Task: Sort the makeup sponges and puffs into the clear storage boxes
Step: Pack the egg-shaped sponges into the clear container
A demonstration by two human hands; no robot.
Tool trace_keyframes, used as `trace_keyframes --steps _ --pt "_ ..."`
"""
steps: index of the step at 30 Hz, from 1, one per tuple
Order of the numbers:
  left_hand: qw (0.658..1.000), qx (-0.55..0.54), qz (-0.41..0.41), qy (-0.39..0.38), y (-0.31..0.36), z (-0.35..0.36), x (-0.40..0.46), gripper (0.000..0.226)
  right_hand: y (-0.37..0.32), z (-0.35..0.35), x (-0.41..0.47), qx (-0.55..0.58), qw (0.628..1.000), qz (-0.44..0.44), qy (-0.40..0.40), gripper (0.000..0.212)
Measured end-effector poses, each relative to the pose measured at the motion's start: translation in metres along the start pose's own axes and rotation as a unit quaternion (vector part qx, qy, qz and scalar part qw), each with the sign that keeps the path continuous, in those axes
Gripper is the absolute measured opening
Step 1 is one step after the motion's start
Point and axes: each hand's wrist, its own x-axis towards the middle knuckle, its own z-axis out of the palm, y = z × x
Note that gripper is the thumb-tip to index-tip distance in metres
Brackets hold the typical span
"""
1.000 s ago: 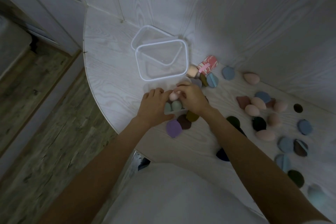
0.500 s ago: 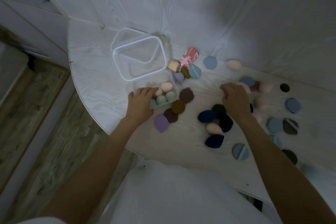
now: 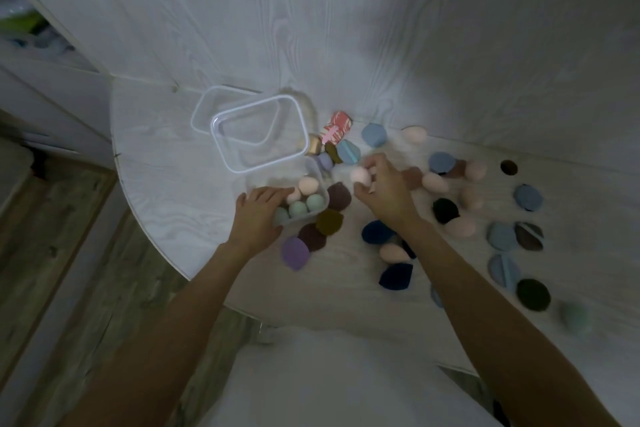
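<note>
Left hand [image 3: 258,215]: at about 7 o'clock of the small clear box [image 3: 313,180], fingers lying fairly straight over its near-left rim and touching it — not wrapped round anything.
Small clear box: low, see-through, on the bench [image 3: 166,184]; it holds two pink egg-shaped sponges [image 3: 306,185] at the far side and three pale green sponges [image 3: 298,209] at the near side.
Right hand [image 3: 386,189]: at 3 o'clock of that box, raised just above the bench, fingers curled round a pale pink sponge [image 3: 360,176] that sticks out toward the box; blurred.
Loose puffs near the box: a lilac puff [image 3: 294,253], a maroon one [image 3: 311,236] and an olive one [image 3: 329,221] at 5 to 6 o'clock, overlapping.
Scatter at 3 o'clock: blue, navy, black and brown puffs with pink sponges among them.
Large clear box [image 3: 259,133]: empty, at 11 o'clock of the small one, resting partly on a clear lid [image 3: 204,111] — a pink patterned sponge [image 3: 335,126] just beside it at 3 o'clock.
</note>
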Motion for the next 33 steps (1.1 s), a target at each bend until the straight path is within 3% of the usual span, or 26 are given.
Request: trace_keyframes --steps 3,7,11,13,15,17,21,23,25,28,30,33 --pt "1.0 -0.002 0.018 -0.001 -0.005 -0.001 0.003 0.075 -0.029 0.024 0.012 0.002 0.996 -0.071 -0.057 0.033" --pt "1.0 -0.002 0.03 -0.011 -0.008 -0.005 0.006 0.076 -0.05 0.052 0.036 -0.126 0.965 -0.211 -0.094 0.039" --pt "0.999 -0.004 0.052 0.011 -0.01 -0.003 0.004 0.074 -0.057 0.066 0.054 -0.333 0.884 -0.318 -0.076 0.016" --pt "0.998 -0.005 0.06 0.025 -0.013 -0.003 0.004 0.073 -0.054 0.069 0.057 -0.397 0.845 -0.341 -0.108 0.022" --pt "0.997 -0.008 0.067 0.03 -0.014 -0.004 0.005 0.071 -0.054 0.07 0.055 -0.438 0.804 -0.37 -0.156 0.009" --pt "0.997 -0.007 0.074 0.032 -0.014 -0.004 0.005 0.071 -0.056 0.069 0.054 -0.454 0.782 -0.39 -0.175 0.003" --pt "0.996 0.001 0.082 0.034 -0.016 -0.004 0.003 0.077 -0.057 0.073 0.058 -0.425 0.823 -0.343 -0.153 0.03" --pt "0.996 0.007 0.084 0.039 -0.016 -0.003 0.003 0.078 -0.051 0.076 0.06 -0.435 0.822 -0.323 -0.175 0.028" --pt "0.995 0.014 0.086 0.045 -0.015 -0.002 0.003 0.078 -0.05 0.077 0.06 -0.484 0.794 -0.287 -0.23 0.002" --pt "0.995 0.011 0.092 0.048 -0.014 -0.002 0.004 0.08 -0.068 0.082 0.066 -0.51 0.775 -0.272 -0.255 0.016" --pt "0.994 0.009 0.093 0.05 -0.013 -0.003 0.004 0.079 -0.072 0.084 0.062 -0.555 0.724 -0.291 -0.289 0.019" --pt "0.994 0.009 0.095 0.053 -0.013 -0.003 0.004 0.078 -0.065 0.083 0.061 -0.524 0.721 -0.378 -0.25 0.044"
